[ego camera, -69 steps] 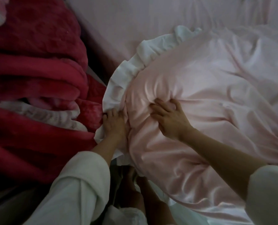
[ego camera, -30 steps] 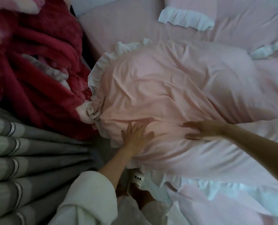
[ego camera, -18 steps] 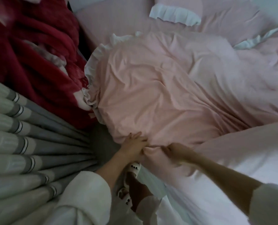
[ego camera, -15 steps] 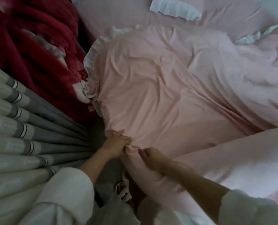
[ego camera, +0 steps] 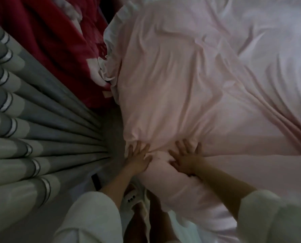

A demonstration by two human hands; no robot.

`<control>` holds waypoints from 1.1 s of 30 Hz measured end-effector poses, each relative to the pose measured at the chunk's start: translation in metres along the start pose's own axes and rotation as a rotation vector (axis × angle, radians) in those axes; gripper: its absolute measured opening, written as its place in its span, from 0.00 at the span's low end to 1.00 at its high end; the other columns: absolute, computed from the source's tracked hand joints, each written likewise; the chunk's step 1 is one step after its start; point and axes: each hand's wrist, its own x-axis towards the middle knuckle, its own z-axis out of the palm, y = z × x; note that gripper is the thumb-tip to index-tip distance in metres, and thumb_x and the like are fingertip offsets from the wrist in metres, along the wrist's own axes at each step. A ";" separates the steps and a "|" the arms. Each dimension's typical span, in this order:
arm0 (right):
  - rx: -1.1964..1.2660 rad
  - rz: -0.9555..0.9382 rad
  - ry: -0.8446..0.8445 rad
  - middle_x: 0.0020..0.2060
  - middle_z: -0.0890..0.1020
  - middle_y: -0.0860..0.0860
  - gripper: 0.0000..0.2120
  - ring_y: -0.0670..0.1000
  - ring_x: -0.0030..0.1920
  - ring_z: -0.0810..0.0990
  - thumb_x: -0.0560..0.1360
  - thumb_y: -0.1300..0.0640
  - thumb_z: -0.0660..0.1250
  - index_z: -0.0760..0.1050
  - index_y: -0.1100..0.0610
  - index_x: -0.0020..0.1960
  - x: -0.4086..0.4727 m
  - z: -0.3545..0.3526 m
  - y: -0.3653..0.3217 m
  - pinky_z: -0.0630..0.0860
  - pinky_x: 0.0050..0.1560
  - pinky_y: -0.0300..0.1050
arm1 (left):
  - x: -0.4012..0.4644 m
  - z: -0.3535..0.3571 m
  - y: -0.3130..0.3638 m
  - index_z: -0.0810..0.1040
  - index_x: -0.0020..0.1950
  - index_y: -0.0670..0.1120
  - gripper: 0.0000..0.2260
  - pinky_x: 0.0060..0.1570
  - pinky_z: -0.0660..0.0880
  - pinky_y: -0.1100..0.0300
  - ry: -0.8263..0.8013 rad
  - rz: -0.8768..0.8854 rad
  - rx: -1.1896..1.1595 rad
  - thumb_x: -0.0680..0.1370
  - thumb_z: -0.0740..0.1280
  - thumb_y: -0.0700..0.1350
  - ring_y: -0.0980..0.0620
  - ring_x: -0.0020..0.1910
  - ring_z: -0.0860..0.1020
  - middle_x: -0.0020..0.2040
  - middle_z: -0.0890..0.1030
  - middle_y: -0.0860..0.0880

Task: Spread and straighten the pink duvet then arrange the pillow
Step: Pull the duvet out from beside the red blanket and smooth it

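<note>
Head view, hands (ego camera: 162, 160) flat on pink duvet (ego camera: 172, 88) edge, curtain (ego camera: 32, 123) beside.

Open room over the pink duvet (ego camera: 172, 81), wide and low, with only soft creases across it, further up and to the right. On the left, blocked by a red blanket (ego camera: 55, 41) heaped just beside the frilled edge, and below it by a grey pleated curtain (ego camera: 23, 120). Between curtain and duvet only 1 narrow dark gap. Near edge taken by 2 hands, left hand (ego camera: 137, 159) and right hand (ego camera: 186, 159), pressing flat.
</note>
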 end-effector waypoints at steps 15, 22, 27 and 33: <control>0.305 -0.131 0.417 0.62 0.76 0.57 0.18 0.59 0.61 0.74 0.79 0.55 0.53 0.68 0.56 0.67 0.069 -0.148 0.015 0.73 0.59 0.52 | 0.047 -0.121 0.030 0.74 0.64 0.37 0.15 0.58 0.71 0.57 0.427 -0.186 -0.471 0.80 0.57 0.40 0.41 0.62 0.74 0.64 0.75 0.38; 0.076 -0.266 0.550 0.72 0.65 0.55 0.24 0.56 0.73 0.61 0.79 0.57 0.53 0.57 0.52 0.75 0.124 -0.246 0.010 0.59 0.72 0.54 | 0.092 -0.208 0.023 0.72 0.65 0.40 0.16 0.63 0.70 0.52 0.632 -0.143 -0.755 0.78 0.58 0.41 0.42 0.63 0.73 0.64 0.74 0.40; -0.081 -0.247 0.618 0.75 0.60 0.54 0.24 0.55 0.77 0.51 0.79 0.57 0.52 0.56 0.53 0.75 0.188 -0.321 -0.005 0.43 0.75 0.60 | 0.160 -0.260 0.005 0.64 0.73 0.46 0.20 0.68 0.68 0.51 0.621 -0.134 -0.807 0.80 0.56 0.42 0.45 0.66 0.70 0.70 0.69 0.45; -0.453 -0.256 0.590 0.77 0.49 0.56 0.27 0.57 0.77 0.42 0.79 0.51 0.50 0.48 0.52 0.77 0.295 -0.386 -0.030 0.37 0.73 0.63 | 0.260 -0.271 -0.012 0.51 0.77 0.42 0.25 0.75 0.55 0.48 0.588 -0.132 -0.653 0.82 0.51 0.48 0.43 0.76 0.56 0.77 0.56 0.41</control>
